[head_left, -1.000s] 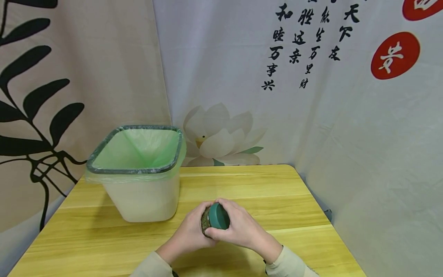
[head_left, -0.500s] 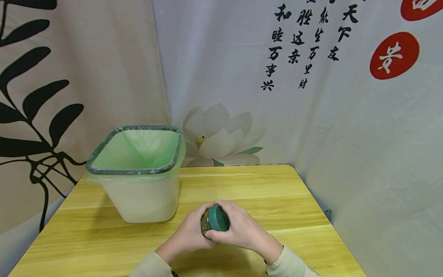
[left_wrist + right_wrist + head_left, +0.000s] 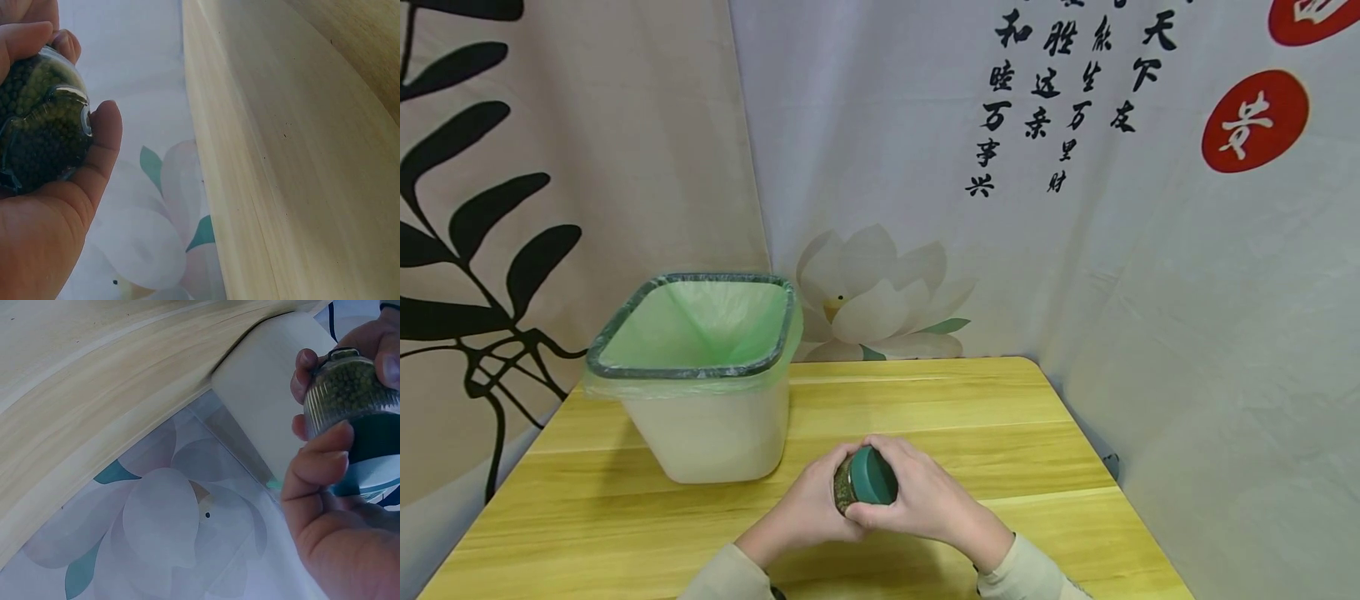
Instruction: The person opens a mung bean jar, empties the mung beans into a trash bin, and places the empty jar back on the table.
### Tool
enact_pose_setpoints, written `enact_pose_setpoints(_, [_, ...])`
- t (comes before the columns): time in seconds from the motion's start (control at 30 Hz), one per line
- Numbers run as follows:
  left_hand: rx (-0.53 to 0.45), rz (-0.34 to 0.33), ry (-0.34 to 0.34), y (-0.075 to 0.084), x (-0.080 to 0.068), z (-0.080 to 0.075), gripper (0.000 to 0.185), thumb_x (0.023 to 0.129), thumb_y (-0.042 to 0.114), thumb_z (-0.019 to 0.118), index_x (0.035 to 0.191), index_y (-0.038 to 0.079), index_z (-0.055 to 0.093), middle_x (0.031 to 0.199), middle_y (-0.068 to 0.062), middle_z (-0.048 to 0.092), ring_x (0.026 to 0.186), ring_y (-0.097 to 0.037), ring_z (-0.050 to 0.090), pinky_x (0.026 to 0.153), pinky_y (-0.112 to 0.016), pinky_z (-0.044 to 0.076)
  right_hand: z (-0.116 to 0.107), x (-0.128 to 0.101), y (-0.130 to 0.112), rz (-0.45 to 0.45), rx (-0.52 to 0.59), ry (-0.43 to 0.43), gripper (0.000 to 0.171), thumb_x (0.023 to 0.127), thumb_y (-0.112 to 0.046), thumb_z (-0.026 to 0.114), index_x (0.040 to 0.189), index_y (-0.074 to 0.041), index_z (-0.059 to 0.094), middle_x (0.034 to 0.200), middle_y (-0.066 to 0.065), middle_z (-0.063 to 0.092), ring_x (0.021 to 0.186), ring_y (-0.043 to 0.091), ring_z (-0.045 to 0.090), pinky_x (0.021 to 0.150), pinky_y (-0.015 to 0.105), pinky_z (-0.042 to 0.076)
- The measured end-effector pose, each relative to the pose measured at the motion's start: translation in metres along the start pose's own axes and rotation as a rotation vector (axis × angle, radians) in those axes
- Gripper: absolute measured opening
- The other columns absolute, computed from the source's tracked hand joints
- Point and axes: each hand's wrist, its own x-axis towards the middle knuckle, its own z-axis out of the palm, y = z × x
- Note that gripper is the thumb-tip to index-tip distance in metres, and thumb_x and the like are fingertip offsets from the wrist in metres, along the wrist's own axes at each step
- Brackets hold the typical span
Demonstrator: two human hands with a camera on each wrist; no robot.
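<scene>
Two hands (image 3: 880,500) grip unlabelled jar (image 3: 844,487), green lid (image 3: 872,475).

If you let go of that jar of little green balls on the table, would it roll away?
Probably, if it landed on its side: the jar looks round, and the wooden table looks smooth. It seems packed with small green beads, so likely heavy for its size. Its clear wall looks like glass, so it may be slippery and breakable.

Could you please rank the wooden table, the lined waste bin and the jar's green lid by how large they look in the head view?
1. wooden table
2. lined waste bin
3. green lid, far the smallest, gripped by the right hand
</scene>
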Motion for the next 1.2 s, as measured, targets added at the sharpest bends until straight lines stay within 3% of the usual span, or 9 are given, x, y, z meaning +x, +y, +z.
enact_pose_setpoints(0.3, [0.07,0.025,0.059,0.002,-0.001,0.003,0.091,0.074,0.019,0.094,0.151,0.011,0.048,0.133,-0.004,0.066,0.109,-0.014,0.067,0.09,-0.028,0.059,0.002,0.0,0.0,0.025,0.022,0.002,0.087,0.091,-0.067,0.074,0.156,-0.016,0.048,0.149,0.006,0.062,0.12,0.022,0.066,0.087,0.031,0.06])
enact_pose_setpoints(0.5, [0.233,0.073,0.187,0.006,-0.001,0.009,0.089,0.071,0.011,0.094,0.148,0.007,0.049,0.131,-0.006,0.065,0.106,-0.016,0.066,0.088,-0.032,0.06,0.0,0.002,0.0,0.132,0.147,-0.027,0.095,0.091,-0.068,0.074,0.162,-0.013,0.041,0.148,0.01,0.062,0.115,0.022,0.069,0.085,0.032,0.059])
enact_pose_setpoints(0.7, [0.386,0.17,0.281,0.01,-0.002,0.014,0.086,0.07,0.006,0.093,0.145,0.001,0.05,0.132,-0.011,0.064,0.106,-0.019,0.067,0.088,-0.037,0.063,0.0,0.004,-0.001,0.196,0.241,-0.026,0.081,0.093,-0.067,0.071,0.153,-0.016,0.05,0.134,0.007,0.068,0.103,0.016,0.069,0.079,0.029,0.058])
enact_pose_setpoints(0.87, [0.403,0.2,0.295,0.01,-0.002,0.016,0.084,0.07,0.006,0.093,0.143,0.002,0.052,0.13,-0.009,0.065,0.106,-0.018,0.067,0.088,-0.036,0.063,0.003,0.005,-0.002,0.195,0.245,0.008,0.07,0.092,-0.061,0.075,0.143,-0.017,0.056,0.124,0.004,0.07,0.095,0.013,0.067,0.073,0.027,0.058])
enact_pose_setpoints(1.2, [0.345,0.138,0.254,0.007,-0.002,0.012,0.085,0.07,0.008,0.093,0.144,0.005,0.052,0.132,-0.006,0.065,0.109,-0.018,0.066,0.091,-0.036,0.061,0.003,0.004,-0.003,0.136,0.211,0.03,0.066,0.09,-0.059,0.078,0.139,-0.02,0.059,0.121,-0.001,0.07,0.094,0.01,0.066,0.074,0.025,0.057])
